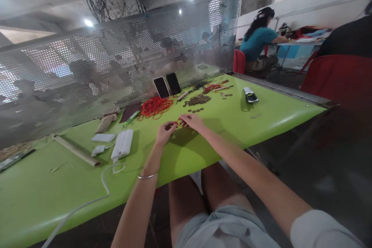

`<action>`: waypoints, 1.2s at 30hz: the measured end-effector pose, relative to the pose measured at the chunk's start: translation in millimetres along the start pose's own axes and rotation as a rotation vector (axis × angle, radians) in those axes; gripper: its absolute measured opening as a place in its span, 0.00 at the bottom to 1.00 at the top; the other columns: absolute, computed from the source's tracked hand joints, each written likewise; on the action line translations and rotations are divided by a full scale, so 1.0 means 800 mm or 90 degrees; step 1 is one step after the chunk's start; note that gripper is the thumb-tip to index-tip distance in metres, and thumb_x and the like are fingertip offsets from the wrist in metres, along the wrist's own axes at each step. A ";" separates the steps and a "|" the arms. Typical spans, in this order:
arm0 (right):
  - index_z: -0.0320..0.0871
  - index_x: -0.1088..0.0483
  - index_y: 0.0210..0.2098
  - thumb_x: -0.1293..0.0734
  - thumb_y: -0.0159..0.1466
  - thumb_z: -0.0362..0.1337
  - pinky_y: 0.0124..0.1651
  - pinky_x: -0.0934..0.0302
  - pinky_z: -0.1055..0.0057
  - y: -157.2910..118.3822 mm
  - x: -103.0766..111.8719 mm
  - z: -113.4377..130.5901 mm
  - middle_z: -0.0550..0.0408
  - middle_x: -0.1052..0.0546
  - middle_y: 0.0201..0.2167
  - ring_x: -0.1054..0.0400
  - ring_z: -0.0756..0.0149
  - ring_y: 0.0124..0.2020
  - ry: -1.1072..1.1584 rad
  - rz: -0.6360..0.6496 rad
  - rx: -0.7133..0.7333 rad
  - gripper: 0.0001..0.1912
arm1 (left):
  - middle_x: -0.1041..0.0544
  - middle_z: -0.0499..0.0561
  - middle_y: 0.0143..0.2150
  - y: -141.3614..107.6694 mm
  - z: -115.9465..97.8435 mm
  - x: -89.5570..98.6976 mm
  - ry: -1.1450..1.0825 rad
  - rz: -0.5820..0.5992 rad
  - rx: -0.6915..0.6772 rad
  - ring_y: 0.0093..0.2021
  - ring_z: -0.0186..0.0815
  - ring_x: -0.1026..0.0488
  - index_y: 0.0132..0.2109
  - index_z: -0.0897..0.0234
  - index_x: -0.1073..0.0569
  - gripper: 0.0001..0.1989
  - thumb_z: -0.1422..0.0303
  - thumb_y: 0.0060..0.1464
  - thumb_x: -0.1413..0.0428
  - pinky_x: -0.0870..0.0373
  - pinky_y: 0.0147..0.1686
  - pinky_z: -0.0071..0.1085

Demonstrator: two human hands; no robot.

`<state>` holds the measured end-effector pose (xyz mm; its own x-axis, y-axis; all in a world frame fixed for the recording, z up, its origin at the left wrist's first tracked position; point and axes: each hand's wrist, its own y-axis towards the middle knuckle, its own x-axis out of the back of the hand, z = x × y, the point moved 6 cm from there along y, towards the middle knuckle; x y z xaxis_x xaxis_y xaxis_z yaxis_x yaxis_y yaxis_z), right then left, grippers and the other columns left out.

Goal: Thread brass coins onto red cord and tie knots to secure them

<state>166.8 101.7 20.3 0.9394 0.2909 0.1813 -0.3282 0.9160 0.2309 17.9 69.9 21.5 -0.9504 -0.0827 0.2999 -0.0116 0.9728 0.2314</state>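
My left hand (165, 131) pinches a short length of red cord (178, 122) above the green tabletop (232, 124). Close beside it on the right, my right hand (190, 121) has its fingers closed on the same cord. The cord between the two hands is small and partly covered by the fingers. Just beyond the hands lie several loose coin-like discs (194, 111) and a larger pile of brown discs (199, 100). A heap of red cord (155, 107) rests behind my left hand.
Two phones (161, 87) lean near the perforated metal screen (122, 50). A white power bank (122, 144) with cable and a tube (77, 150) lie left. A silver-black device (250, 96) sits right. A person (258, 40) sits at another table.
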 end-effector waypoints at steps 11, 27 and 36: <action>0.37 0.31 0.28 0.39 0.61 0.47 0.27 0.45 0.75 -0.016 -0.021 0.025 0.55 0.29 0.22 0.38 0.74 0.21 -0.077 0.157 0.097 0.19 | 0.25 0.49 0.27 0.008 0.005 0.020 -0.030 -0.124 -0.023 0.17 0.24 0.40 0.35 0.67 0.25 0.19 0.55 0.43 0.41 0.46 0.15 0.21; 0.39 0.31 0.26 0.40 0.61 0.47 0.27 0.48 0.74 -0.013 -0.023 0.018 0.56 0.29 0.21 0.38 0.71 0.22 -0.157 0.114 0.099 0.18 | 0.29 0.47 0.25 0.008 0.003 0.020 -0.066 -0.107 -0.023 0.18 0.24 0.40 0.34 0.66 0.27 0.20 0.52 0.44 0.43 0.47 0.15 0.21; 0.38 0.30 0.39 0.41 0.62 0.50 0.35 0.40 0.73 -0.009 -0.009 0.020 0.50 0.25 0.34 0.32 0.69 0.33 -0.093 0.014 0.118 0.21 | 0.28 0.48 0.23 0.005 0.002 0.002 -0.029 -0.006 -0.015 0.18 0.26 0.38 0.31 0.66 0.24 0.18 0.54 0.41 0.40 0.47 0.16 0.22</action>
<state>160.8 88.8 32.3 0.9121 0.2545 0.3213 -0.3731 0.8400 0.3940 16.1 73.8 21.6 -0.9634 -0.0816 0.2554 -0.0141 0.9667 0.2556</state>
